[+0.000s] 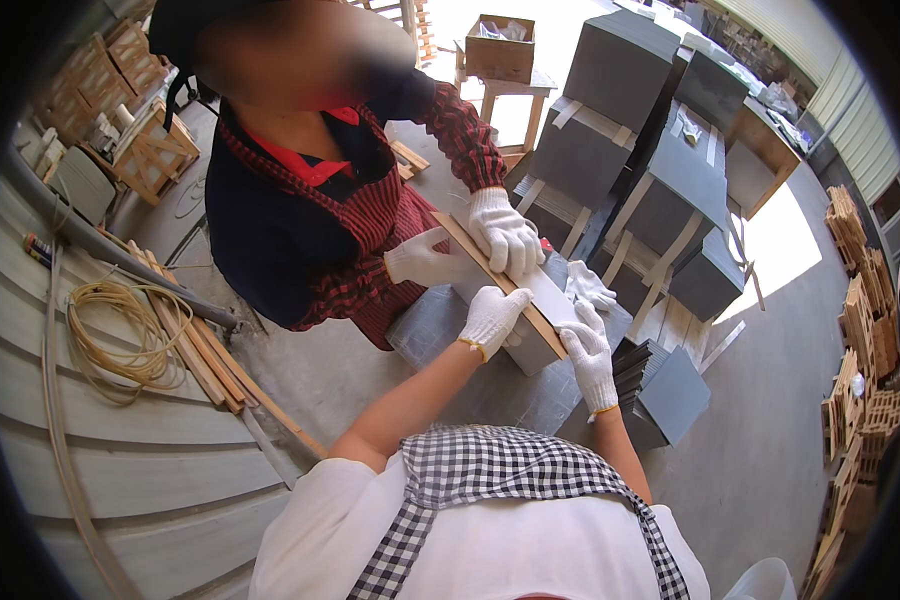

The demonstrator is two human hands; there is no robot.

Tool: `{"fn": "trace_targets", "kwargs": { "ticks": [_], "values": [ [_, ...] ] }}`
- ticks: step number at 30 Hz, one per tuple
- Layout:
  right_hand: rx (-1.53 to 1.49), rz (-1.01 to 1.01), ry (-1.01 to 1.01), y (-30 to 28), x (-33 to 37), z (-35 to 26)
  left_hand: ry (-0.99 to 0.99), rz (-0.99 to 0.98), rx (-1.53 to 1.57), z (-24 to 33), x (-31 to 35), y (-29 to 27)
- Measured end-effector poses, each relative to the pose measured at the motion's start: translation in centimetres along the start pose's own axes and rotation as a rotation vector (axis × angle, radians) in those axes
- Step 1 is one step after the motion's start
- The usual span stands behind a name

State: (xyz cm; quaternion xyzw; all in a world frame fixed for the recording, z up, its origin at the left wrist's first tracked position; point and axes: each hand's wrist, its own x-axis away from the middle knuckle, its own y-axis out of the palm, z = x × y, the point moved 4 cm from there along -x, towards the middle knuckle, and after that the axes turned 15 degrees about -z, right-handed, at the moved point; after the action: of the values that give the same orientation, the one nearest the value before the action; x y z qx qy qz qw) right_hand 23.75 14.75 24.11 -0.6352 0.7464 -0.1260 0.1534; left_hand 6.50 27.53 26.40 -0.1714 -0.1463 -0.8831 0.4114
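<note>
A box-shaped block with a whitish top [553, 296] and grey sides stands on a grey work surface [460, 385]. A thin tan strip [542, 325] runs along its upper edge. My left hand [494, 320], in a white knit glove, grips that strip with the thumb over it. At the near right end, my right hand [587, 360], gloved too, has its fingers closed on the block's corner. Opposite me, a co-worker's gloved hand [505, 232] presses on the far end, and the other hand [420, 257] touches its left side. The block's underside is hidden.
A white glove [591, 286] lies right of the block. Grey slabs [673, 395] lean at near right; strapped grey stacks [595, 140] stand behind. Coiled hose [125, 335] and wooden strips [205, 355] lie at left. Wooden pallets [860, 330] line the right; a wooden box [501, 48] is far back.
</note>
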Motion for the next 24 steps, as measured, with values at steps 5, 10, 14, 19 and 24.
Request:
{"fn": "trace_targets", "kwargs": {
  "ticks": [5, 10, 14, 19, 24],
  "values": [
    [-0.113, -0.08, 0.077, -0.2, -1.3, -0.3, 0.049, 0.032, -0.217, 0.9, 0.2, -0.5],
    [-0.3, -0.005, 0.097, 0.3, -1.3, 1.7, 0.156, 0.067, -0.603, 2.1, 0.3, 0.0],
    [-0.282, 0.093, 0.056, 0.9, -1.6, 1.5, 0.436, 0.155, -0.889, 1.5, -0.4, 0.3],
    [-0.318, 0.147, 0.107, 0.4, -1.6, 1.5, 0.58, 0.321, -1.295, 2.2, 0.3, 1.5],
    [-0.551, 0.256, 0.107, 1.1, -1.6, 3.1, 0.856, 0.452, -1.352, 4.0, 0.1, 1.5]
  ]
}}
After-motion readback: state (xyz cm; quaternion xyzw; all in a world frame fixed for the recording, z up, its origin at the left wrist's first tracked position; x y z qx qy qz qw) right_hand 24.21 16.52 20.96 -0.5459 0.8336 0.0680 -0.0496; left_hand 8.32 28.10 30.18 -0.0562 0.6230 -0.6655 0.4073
